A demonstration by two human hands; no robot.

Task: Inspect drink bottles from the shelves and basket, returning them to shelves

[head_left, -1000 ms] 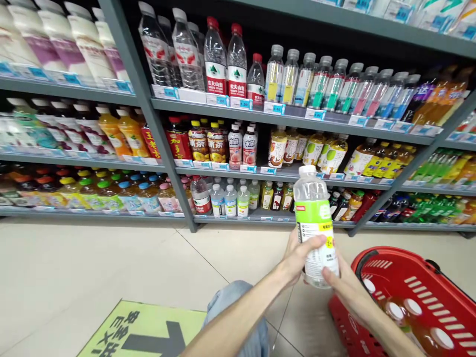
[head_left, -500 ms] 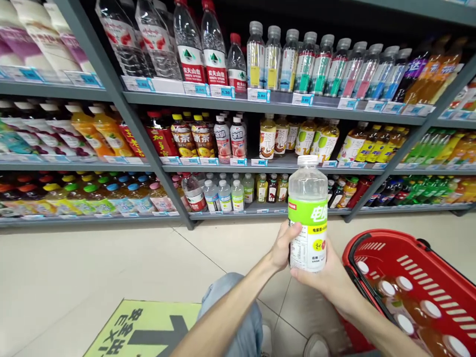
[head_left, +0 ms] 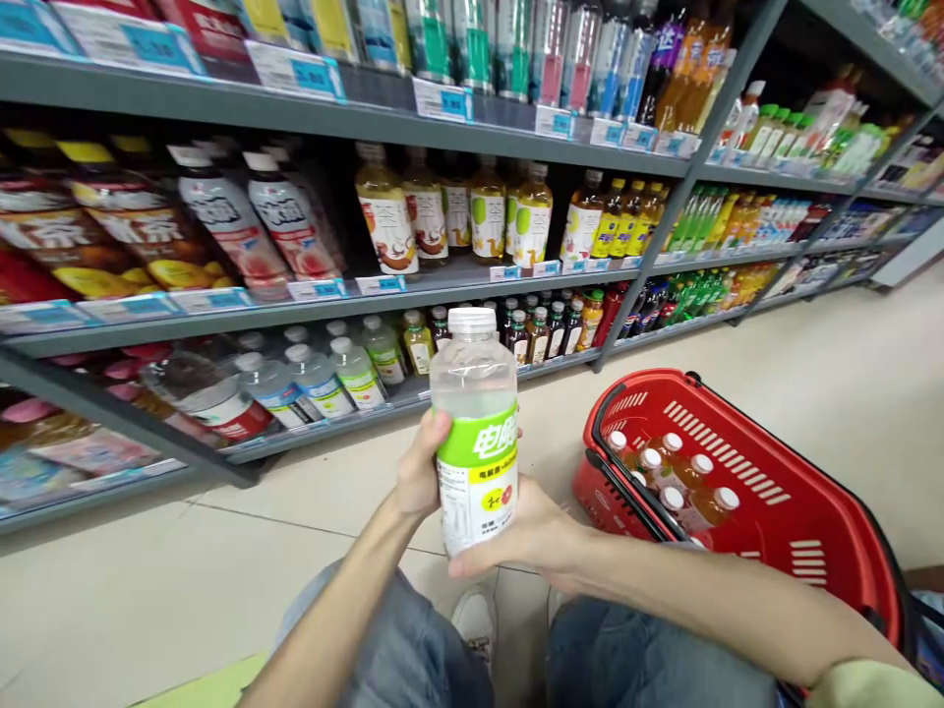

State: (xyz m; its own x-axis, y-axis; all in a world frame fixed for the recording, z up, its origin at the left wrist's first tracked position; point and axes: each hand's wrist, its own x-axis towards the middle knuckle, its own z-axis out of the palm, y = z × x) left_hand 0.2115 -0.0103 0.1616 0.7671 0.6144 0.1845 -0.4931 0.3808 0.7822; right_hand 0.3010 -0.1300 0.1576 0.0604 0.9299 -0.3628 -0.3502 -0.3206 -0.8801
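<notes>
A clear drink bottle with a white cap and a green and white label is upright in front of me, between both hands. My left hand wraps its left side, thumb on the label's edge. My right hand grips the lower right side, its thumb along the bottom; most of its fingers are hidden behind the bottle. On the lowest shelf, similar green-labelled bottles stand beyond my left hand. To the right of my hands sits a red shopping basket holding several white-capped bottles.
Grey shelves of bottled drinks run across the view and away to the right. Small amber bottles stand low behind the held bottle. A pale tiled floor lies below, with my knees and shoes close under my hands.
My view has turned right and come nearer the shelves. The bottle stays in both hands and now appears further left in view; more of the red basket shows.
</notes>
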